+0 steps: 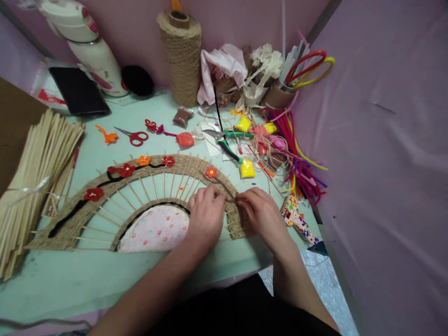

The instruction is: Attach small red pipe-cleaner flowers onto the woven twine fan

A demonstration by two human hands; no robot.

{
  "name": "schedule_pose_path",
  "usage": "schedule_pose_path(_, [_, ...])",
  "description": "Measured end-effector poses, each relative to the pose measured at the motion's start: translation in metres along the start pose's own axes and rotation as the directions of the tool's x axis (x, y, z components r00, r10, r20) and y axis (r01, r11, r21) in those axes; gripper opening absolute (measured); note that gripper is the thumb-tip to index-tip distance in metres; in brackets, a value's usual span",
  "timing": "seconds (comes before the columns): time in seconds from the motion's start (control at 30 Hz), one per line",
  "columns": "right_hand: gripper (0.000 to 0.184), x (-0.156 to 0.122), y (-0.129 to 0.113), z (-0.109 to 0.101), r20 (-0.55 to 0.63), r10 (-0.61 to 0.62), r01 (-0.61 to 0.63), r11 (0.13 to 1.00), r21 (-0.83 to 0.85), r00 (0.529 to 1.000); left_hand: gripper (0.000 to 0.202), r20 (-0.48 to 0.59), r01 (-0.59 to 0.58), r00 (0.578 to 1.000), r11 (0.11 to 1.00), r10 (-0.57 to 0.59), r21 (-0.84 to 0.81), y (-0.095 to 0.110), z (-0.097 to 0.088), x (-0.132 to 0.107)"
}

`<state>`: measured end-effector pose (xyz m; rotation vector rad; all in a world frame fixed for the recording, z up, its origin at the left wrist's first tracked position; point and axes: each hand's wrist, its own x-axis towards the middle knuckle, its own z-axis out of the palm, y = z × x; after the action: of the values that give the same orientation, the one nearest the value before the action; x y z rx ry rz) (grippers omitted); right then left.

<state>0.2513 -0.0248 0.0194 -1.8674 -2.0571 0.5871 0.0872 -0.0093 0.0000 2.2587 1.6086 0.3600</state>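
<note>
A woven twine fan (185, 163) with thin wooden ribs lies flat on the table, its half-round centre covered in flowered cloth (157, 228). Red and orange fuzzy flowers and black strips decorate its left side. At the right, a brown pipe cleaner (226, 188) runs down from a small red flower (211, 172). My right hand (262, 214) pinches this pipe cleaner near its lower end, over the woven band. Beside it my left hand (207, 215) has curled fingers closed at the band's inner edge; the fingertips' exact grip is partly hidden.
Behind the fan lie red scissors (135, 136), green-handled pruning shears (226, 140) and small clay packets. A twine spool (180, 58) and a white bottle (93, 56) stand at the back. Wooden sticks (31, 186) lie left, colourful pipe cleaners (297, 158) right.
</note>
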Motion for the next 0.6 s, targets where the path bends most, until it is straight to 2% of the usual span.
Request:
schedule_pose_path(0.37, [0.015, 0.000, 0.001, 0.014, -0.026, -0.033, 0.033, 0.999, 0.017, 0.999, 0.019, 0.028, -0.028, 0.999, 1.000, 0.028, 0.001, -0.002, 0.005, -0.001])
schedule_pose_path(0.6, [0.016, 0.000, 0.001, 0.016, -0.057, -0.058, 0.062, 0.996, 0.059, 0.997, 0.018, 0.072, -0.036, 0.997, 0.999, 0.035, 0.006, 0.003, 0.001, 0.008])
